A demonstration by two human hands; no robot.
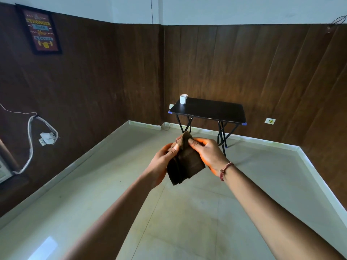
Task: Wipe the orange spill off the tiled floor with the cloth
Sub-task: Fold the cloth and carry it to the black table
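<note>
While I am standing over the pale tiled floor [187,222], the room is spreading out ahead of me: dark wood-look panels are covering the walls up to a white band, and a light skirting is running along their foot. A small black folding table [212,109] is standing against the far wall, with a white mug [183,99] sitting near its left rear corner. On the left wall a framed poster [39,30] is hanging, and lower down a white cable [30,139] is looping past some white fittings. I am holding the brown cloth [185,162] up in the air in front of me, well above the tiles, both arms stretched forward. My left hand [165,160] is pinching its upper left part between thumb and fingers, and my right hand [208,152] is gripping the top fold from the other side, so both are closed on the fabric. The cloth is hanging folded in several layers, its lower corner pointing down. A reddish thread band [226,170] is circling my right wrist. I cannot make out any orange spill on the tiles in view; my forearms are covering part of the floor, and the fittings at the left edge are cut off.
</note>
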